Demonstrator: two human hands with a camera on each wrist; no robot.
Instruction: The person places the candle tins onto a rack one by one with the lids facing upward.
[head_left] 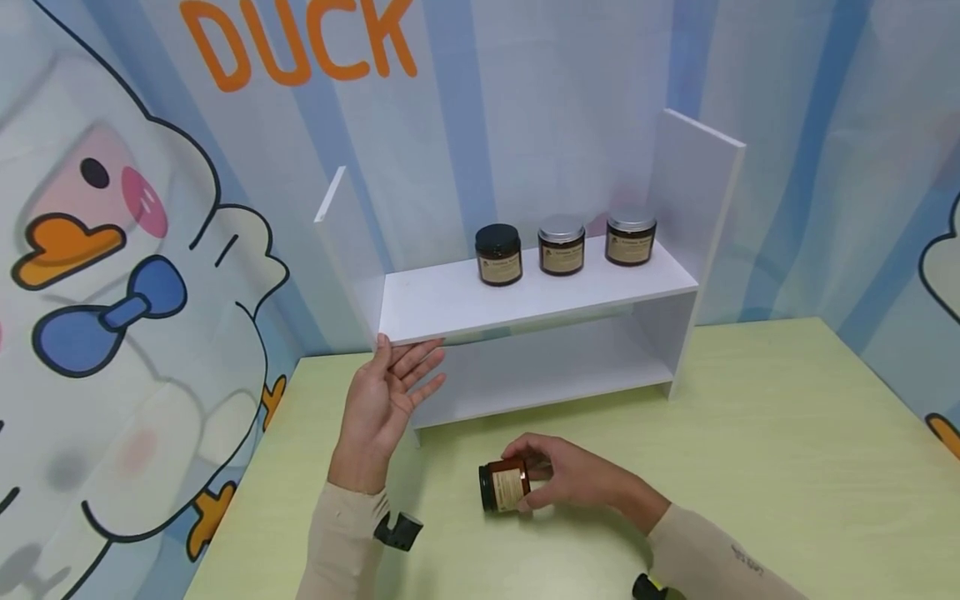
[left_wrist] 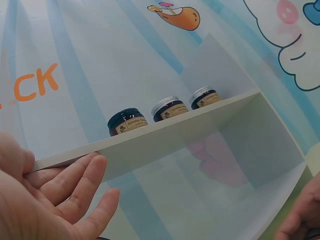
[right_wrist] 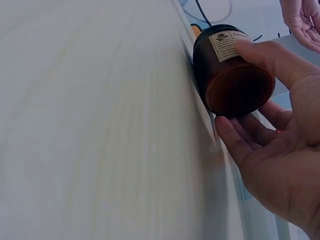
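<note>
My right hand (head_left: 573, 471) grips an amber glass jar (right_wrist: 237, 75) with a black lid and a cream label. The jar lies tipped on its side, close over the table, lid pointing left. At the front left corner of a white two-tier shelf (head_left: 435, 304), my left hand (head_left: 386, 396) holds the upper board's edge, thumb at the top and fingers stretched out underneath. On that board stand a black-lidded jar (head_left: 499, 254), a silver-lidded jar (head_left: 561, 246) and another silver-lidded jar (head_left: 631, 238), all upright in a row.
The shelf's side panels, left (head_left: 348, 250) and right (head_left: 693, 200), rise above the upper board. Below it runs a lower board (head_left: 540, 371). The shelf stands on a pale yellow-green table (head_left: 780, 450), before a blue striped backdrop (head_left: 555, 100) with a cartoon duck.
</note>
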